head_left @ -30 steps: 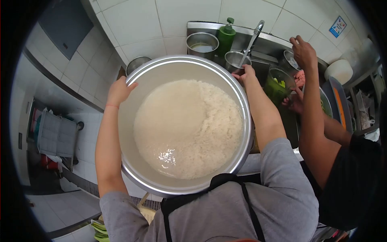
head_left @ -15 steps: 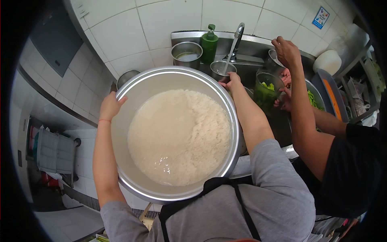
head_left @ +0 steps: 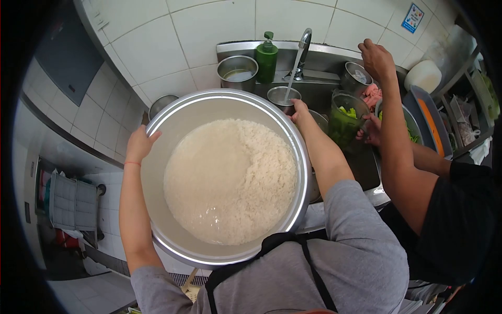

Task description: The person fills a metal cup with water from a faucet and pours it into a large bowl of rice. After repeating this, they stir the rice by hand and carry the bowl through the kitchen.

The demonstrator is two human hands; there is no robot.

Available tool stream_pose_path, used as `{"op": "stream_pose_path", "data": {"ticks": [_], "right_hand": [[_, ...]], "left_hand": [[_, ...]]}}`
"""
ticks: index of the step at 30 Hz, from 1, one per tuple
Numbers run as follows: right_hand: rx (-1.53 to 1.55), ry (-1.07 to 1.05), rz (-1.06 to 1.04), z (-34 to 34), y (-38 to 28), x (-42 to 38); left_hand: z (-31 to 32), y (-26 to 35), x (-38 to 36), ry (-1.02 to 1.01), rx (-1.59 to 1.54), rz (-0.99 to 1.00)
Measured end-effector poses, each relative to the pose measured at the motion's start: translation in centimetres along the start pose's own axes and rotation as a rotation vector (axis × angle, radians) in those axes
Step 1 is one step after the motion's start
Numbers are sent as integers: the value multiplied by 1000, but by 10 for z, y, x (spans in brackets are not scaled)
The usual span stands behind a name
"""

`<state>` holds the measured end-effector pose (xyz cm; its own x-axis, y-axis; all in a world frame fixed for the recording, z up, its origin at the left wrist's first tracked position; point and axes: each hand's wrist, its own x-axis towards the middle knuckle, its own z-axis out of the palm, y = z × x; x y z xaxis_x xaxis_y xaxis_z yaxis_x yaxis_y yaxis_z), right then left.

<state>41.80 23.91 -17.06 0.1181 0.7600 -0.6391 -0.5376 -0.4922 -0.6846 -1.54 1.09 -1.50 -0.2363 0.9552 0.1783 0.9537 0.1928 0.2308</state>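
Observation:
A big round metal pot [head_left: 151,172] of rice [head_left: 272,180] in cloudy water is right in front of me. My left hand [head_left: 139,142] is closed on its left rim, thumb over the edge. Beyond the pot's far right edge, my right hand [head_left: 299,111] grips a small metal cup [head_left: 281,104] at its side. Water from the tap [head_left: 304,42] runs into this cup. Most of my right fingers are hidden behind the cup and the pot rim.
Left of a green pump bottle [head_left: 266,60] stands a metal container [head_left: 238,78] with liquid. At right, a co-worker's hand [head_left: 372,131] holds a clear jug [head_left: 345,125] of green vegetables; the other hand [head_left: 377,60] is raised. A metal sink [head_left: 368,175] lies below.
The cup and my right hand have come slightly toward me, still under the running water. My left hand stays on the pot rim. The whole view has shifted a little.

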Motion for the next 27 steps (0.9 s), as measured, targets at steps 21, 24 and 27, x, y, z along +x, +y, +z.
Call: {"op": "stream_pose_path", "data": {"ticks": [21,24,27], "right_hand": [[48,120,-31,-8,28,-40],[41,102,-69,-10,29,-36],[120,90,-33,-11,27,-31]], "left_hand": [[-1,3,0,-26,31,-36],[-2,3,0,-21,18,-34],[-1,2,0,-16,2,-29]]}}
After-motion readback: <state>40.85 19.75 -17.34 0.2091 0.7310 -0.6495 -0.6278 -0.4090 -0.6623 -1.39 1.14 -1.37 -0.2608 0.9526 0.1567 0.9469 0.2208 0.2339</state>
